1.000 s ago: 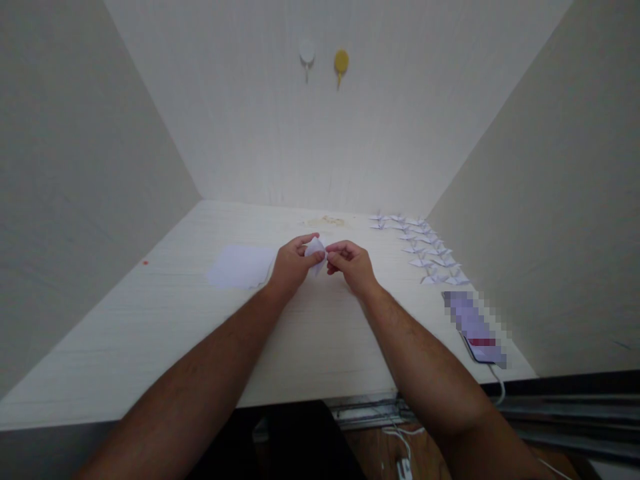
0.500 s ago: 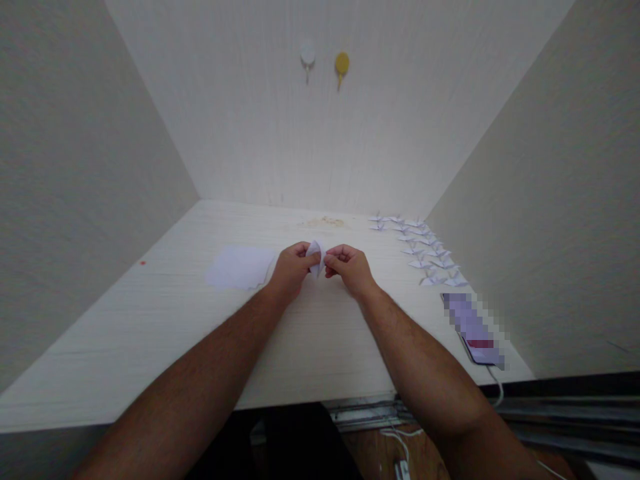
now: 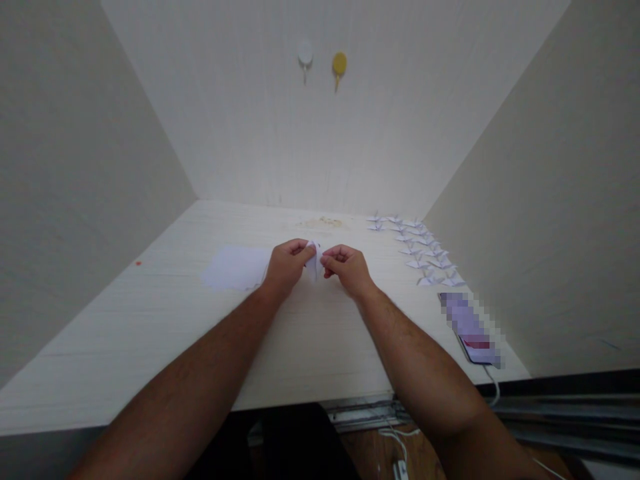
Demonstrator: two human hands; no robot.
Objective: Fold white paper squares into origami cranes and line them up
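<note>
A small piece of folded white paper (image 3: pixel 313 265) is held above the middle of the white table. My left hand (image 3: pixel 289 265) pinches it from the left, thumb on the near face. From the other side, my right hand (image 3: pixel 346 265) has its thumb and forefinger pressed together at the paper's right edge. The exact folds are too small to make out. Beside my left hand lies a stack of white paper sheets (image 3: pixel 233 268), partly covered by that hand. Several folded white paper cranes (image 3: pixel 415 265) stand in rows to the right of my right hand.
A phone (image 3: pixel 470 330) with a blurred screen and a white cable (image 3: pixel 494 387) lies near the table's right front edge. Walls enclose the table (image 3: pixel 165 333) on three sides. A white hook (image 3: pixel 305 53) and a yellow hook (image 3: pixel 339 65) are on the back wall.
The folded paper has turned slightly between my hands, and its lower tip now points further down. Both hands stay close together in nearly the same place.
</note>
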